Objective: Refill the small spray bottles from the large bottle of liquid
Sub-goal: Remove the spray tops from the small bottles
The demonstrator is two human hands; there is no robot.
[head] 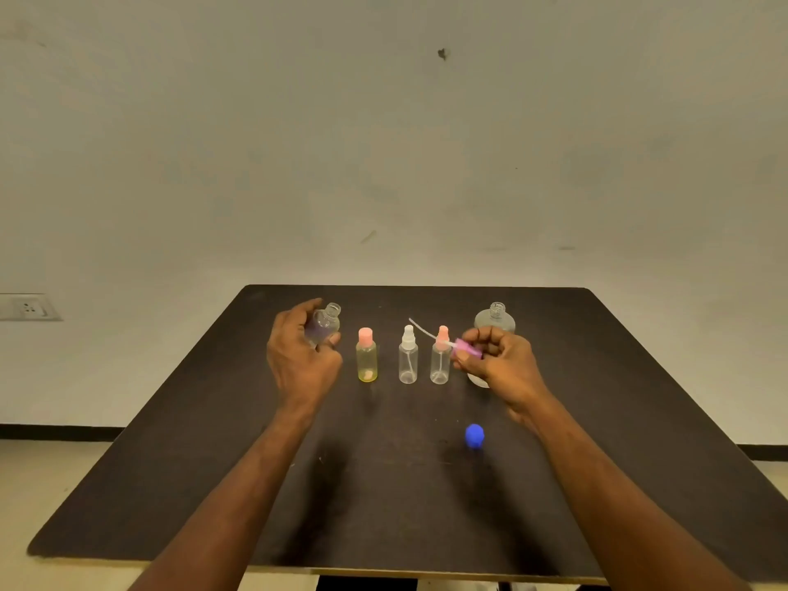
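My left hand (300, 356) grips a small clear bottle (326, 324) with an open neck, tilted a little to the right, above the dark table (213, 462). My right hand (496, 360) pinches a purple spray head (464, 348) whose thin dip tube (420, 328) points up and left. Between my hands stand three small bottles in a row: a yellow one with a pink cap (366, 356), a clear one with a white sprayer (408, 356), and a clear one with a pink sprayer (440, 358). The large clear bottle (494, 319) stands uncapped behind my right hand, partly hidden.
A blue cap (474, 435) lies on the table in front of my right hand. A bare wall rises behind the table's far edge, with a socket (27, 307) at the left. The floor shows beside the table on both sides.
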